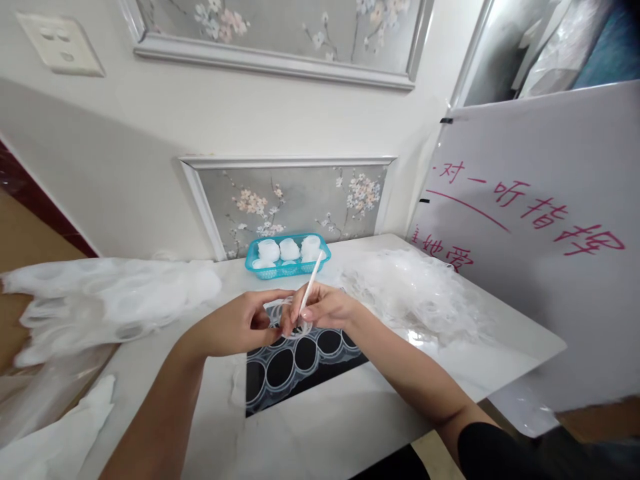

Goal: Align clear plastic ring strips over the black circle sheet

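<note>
Over the black sheet point(306, 355), the right hand point(323, 307) has its fingers clamped on a white stick point(311, 283). The left hand point(245, 323) — thumb and forefinger apart — reaches over the sheet beside a translucent ring point(303, 331); whether it grips that, I cannot tell. Beyond the sheet sits a blue basket point(273, 274) of white bundles point(290, 249); right of the sheet, a translucent pile point(415, 293).

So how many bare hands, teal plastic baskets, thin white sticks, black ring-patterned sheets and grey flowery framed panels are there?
Bare hands: 2 (left hand, right hand)
Teal plastic basket: 1
Thin white stick: 1
Black ring-patterned sheet: 1
Grey flowery framed panels: 2
Total: 7
</note>
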`<action>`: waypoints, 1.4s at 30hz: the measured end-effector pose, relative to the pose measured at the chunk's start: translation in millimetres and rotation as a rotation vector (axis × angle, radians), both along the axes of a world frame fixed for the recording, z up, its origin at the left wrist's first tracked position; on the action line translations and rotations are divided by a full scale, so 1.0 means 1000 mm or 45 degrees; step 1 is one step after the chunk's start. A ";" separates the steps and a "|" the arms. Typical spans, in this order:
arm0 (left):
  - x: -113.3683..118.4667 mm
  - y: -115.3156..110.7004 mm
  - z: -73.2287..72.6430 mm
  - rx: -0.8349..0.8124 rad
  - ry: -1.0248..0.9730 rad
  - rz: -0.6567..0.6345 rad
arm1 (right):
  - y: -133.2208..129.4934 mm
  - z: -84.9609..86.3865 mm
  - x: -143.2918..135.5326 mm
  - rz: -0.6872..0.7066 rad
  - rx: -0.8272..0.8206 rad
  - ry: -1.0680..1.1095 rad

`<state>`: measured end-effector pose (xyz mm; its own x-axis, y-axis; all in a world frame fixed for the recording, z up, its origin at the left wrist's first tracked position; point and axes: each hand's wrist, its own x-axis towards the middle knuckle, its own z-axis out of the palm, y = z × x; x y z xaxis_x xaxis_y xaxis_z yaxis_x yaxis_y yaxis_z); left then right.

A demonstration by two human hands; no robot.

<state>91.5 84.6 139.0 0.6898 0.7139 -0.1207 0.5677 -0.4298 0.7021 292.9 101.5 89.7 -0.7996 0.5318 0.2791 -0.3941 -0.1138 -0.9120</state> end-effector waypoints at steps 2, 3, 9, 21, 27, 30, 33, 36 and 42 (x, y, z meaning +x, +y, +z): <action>0.002 0.001 -0.001 0.031 0.028 0.064 | 0.002 -0.001 0.000 -0.010 0.038 -0.016; 0.003 0.002 -0.003 0.064 0.043 0.094 | 0.003 -0.002 0.001 0.007 0.065 -0.028; 0.010 0.013 -0.011 0.355 0.138 0.223 | 0.011 -0.006 0.003 -0.019 0.229 -0.195; -0.010 0.004 0.001 1.225 -0.031 0.762 | 0.039 -0.037 0.006 -0.343 0.687 -1.473; -0.009 -0.004 0.000 1.251 0.004 0.524 | 0.034 -0.025 0.002 -0.818 0.715 -1.280; -0.008 -0.001 -0.004 1.437 0.076 0.451 | 0.019 -0.002 0.006 -0.834 0.436 -0.741; -0.007 0.003 -0.008 1.648 0.064 0.337 | -0.003 0.018 0.007 -0.564 0.264 -0.492; -0.006 0.005 -0.012 1.755 0.046 0.233 | -0.020 0.027 0.001 -0.461 0.305 -0.489; -0.002 0.012 -0.015 1.824 0.038 0.266 | -0.033 0.026 -0.008 -0.394 0.233 -0.483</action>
<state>89.2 96.8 123.5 0.5697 0.3172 0.7582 0.7133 -0.6490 -0.2645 285.2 69.0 115.4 -0.6756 0.7288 0.1111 -0.0223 0.1305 -0.9912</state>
